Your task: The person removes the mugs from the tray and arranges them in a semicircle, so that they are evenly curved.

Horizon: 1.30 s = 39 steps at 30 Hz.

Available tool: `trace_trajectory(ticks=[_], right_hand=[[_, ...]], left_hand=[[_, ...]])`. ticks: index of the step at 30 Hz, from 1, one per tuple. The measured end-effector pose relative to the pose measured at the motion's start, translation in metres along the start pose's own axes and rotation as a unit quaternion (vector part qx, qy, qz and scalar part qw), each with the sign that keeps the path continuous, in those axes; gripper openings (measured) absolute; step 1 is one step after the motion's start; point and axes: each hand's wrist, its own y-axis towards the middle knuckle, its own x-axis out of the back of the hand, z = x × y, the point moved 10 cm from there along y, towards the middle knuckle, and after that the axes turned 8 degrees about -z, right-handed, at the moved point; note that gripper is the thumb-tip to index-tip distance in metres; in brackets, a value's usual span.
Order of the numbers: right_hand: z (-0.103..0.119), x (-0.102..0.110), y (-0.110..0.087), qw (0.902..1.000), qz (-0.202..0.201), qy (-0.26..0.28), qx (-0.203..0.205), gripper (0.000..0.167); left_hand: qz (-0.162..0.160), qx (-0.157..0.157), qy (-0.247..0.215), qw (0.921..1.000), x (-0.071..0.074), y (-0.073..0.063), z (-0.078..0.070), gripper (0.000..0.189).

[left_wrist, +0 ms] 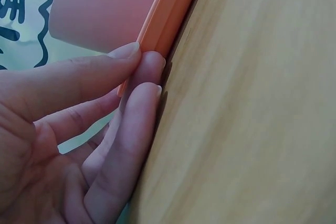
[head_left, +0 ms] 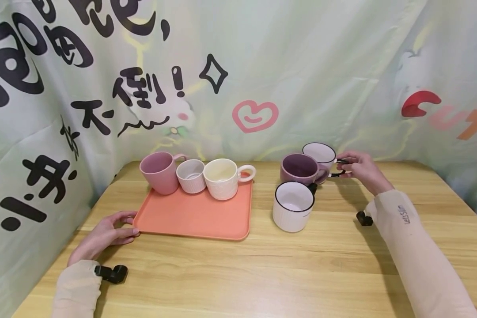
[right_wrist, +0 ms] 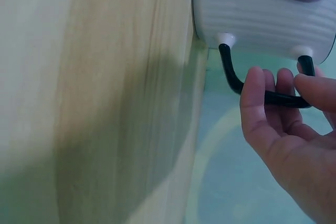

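Observation:
My left hand (head_left: 105, 234) pinches the near left corner of an orange tray (head_left: 191, 216), thumb on top and fingers at its outer edge. At the right rear, my right hand (head_left: 365, 171) grips the black handle (right_wrist: 286, 99) of a white mug with a black rim (head_left: 319, 152). This ribbed mug stands upright behind a purple mug (head_left: 300, 168), which hides part of it. In front of the purple mug is another white mug with a black rim (head_left: 293, 214), its dark handle pointing back right.
On the tray's rear part stand a pink mug (head_left: 160, 174), a small pale ribbed cup (head_left: 191, 179) and a cream mug (head_left: 221, 183), side by side. A printed curtain (head_left: 314, 79) hangs close behind the wooden table (head_left: 238, 278) and along its left side.

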Motion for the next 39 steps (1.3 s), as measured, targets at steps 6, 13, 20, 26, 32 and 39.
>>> trace_trajectory(ticks=[6, 13, 20, 26, 32, 39], right_hand=[[0.001, 0.001, -0.002, 1.0, 0.006, -0.007, 0.002, 0.033], [0.006, 0.001, -0.003, 0.9922, 0.088, -0.087, -0.011, 0.054], [0.03, 0.005, 0.005, 0.9874, 0.1, -0.123, -0.005, 0.055], [0.051, 0.007, 0.012, 0.9903, 0.066, -0.122, -0.002, 0.052], [0.073, 0.01, 0.02, 0.994, -0.004, -0.106, 0.023, 0.049], [0.102, -0.002, 0.022, 0.9951, -0.062, -0.064, 0.043, 0.041]], left_hand=[[0.0, -0.004, 0.003, 1.0, 0.0, 0.0, -0.002, 0.072], [-0.004, -0.007, 0.002, 1.0, 0.0, 0.001, -0.003, 0.072], [-0.005, -0.006, -0.001, 1.0, 0.001, 0.0, -0.003, 0.074], [-0.004, 0.001, -0.005, 1.0, 0.0, 0.002, -0.001, 0.074], [0.003, -0.001, -0.011, 0.9999, -0.002, 0.002, -0.001, 0.073], [-0.001, -0.001, -0.002, 1.0, -0.001, 0.001, 0.0, 0.074]])
